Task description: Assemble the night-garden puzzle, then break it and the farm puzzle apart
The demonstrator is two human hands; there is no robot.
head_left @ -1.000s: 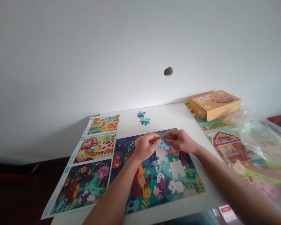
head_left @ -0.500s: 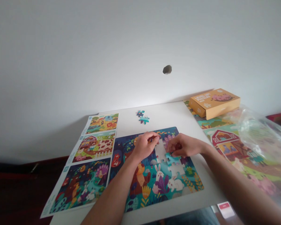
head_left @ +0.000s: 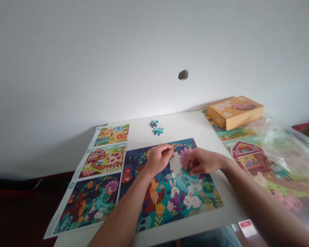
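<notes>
My right hand point(head_left: 202, 162) is closed, its fingertips pinching down on a turquoise puzzle piece point(head_left: 191, 179) in the right half of the jigsaw puzzle point(head_left: 158, 219). White gaps in the picture show just below that piece and to its left. Over the puzzle's upper middle, my left hand point(head_left: 160, 157) has its fingers curled with thumb against forefinger. Whatever it may hold is hidden. Rabbits, a fox-like animal and a purple peacock tail show in the assembled picture. Beyond the puzzle, loose puzzle pieces point(head_left: 158, 130) lie on the white table point(head_left: 140, 137).
To the left lies a reference sheet point(head_left: 73, 185) with three pictures. An orange puzzle box point(head_left: 237, 111) stands at the back right, beside a clear plastic bag point(head_left: 285, 144) and a farm picture point(head_left: 267, 171). A white wall point(head_left: 144, 61) with a hole rises behind the table.
The turquoise piece under my right fingers has shifted slightly and sits closer among its neighbours. My left hand stays nearly in place.
</notes>
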